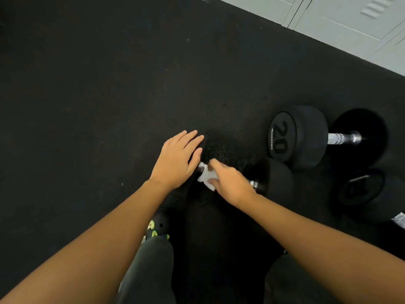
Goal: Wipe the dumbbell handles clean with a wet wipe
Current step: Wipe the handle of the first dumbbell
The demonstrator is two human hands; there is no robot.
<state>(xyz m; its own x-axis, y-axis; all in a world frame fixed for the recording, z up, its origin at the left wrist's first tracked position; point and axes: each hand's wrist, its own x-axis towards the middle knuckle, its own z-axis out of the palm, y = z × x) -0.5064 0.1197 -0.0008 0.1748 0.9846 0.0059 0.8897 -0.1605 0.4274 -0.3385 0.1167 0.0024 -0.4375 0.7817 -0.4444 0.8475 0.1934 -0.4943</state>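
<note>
Forearms [98, 249] above dumbbell [274, 181] on black floor [87, 95]; lockers [350, 18] beyond.

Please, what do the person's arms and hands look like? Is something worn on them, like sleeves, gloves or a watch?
The left arm and the right arm are bare up to the frame edge; no sleeves show. The left hand and the right hand wear no gloves, and no ring, watch or bracelet is visible on fingers or wrists.

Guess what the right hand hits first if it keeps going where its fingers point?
Most likely the left hand, resting on the dumbbell's black end just ahead of the right hand and its wipe, though depth is unclear.
</note>
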